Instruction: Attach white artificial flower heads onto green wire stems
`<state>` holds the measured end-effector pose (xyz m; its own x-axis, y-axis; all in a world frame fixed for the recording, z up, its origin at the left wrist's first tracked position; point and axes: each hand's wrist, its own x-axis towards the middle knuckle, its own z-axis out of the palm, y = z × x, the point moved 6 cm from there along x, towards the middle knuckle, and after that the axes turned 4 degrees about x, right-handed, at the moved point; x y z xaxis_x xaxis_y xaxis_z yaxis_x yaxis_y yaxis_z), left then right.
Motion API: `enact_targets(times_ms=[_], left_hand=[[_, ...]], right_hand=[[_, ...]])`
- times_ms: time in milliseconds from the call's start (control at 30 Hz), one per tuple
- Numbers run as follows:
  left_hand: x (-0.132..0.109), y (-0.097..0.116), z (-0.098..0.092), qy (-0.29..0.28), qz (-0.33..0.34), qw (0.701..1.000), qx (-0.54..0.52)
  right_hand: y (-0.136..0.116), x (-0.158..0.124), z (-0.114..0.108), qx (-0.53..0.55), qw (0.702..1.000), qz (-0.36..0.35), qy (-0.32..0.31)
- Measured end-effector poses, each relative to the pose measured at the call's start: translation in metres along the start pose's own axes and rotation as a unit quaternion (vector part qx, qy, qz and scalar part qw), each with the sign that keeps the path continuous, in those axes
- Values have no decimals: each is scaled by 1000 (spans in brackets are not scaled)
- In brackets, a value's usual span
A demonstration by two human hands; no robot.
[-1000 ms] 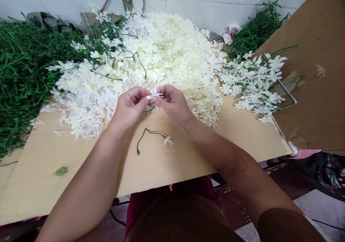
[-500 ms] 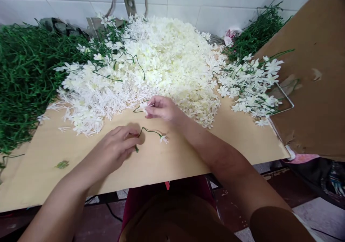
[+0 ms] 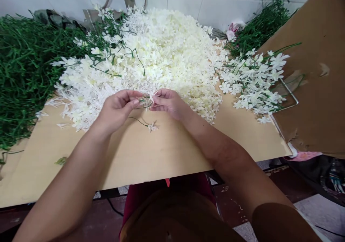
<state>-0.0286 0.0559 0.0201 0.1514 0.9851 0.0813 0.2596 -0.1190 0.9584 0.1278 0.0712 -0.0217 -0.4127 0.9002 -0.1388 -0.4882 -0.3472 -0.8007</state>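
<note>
My left hand is closed, its thumb and forefinger pinching a thin green artificial flower stem. One branch of the stem runs out below that hand and ends in a small white flower close above the table. Opposite it, my right hand is closed too, with a white artificial blossom pinched at its fingertips. The two hands are close together at the front edge of a big heap of loose white blossoms. The fingers partly hide where stem and blossom meet.
Green stems are piled at the left, more stems at the back right. Finished-looking white flower sprays lie at the right against a cardboard sheet. A small green scrap lies on the tan tabletop.
My left hand has moved up and forward with the stem, close to my right hand. The branch with the white flower has swung left and up along with it.
</note>
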Motion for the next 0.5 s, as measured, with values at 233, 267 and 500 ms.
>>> enact_targets(times_ms=[233,267,500], left_hand=[[0,-23,16,23,-44,999,-10],[-1,-26,14,33,-46,998,-24],[2,-29,12,45,-78,994,-67]], right_hand=[[-1,3,-1,9,1000,0,8],[1,3,0,10,1000,2,7],[8,5,3,-12,1000,-18,-2]])
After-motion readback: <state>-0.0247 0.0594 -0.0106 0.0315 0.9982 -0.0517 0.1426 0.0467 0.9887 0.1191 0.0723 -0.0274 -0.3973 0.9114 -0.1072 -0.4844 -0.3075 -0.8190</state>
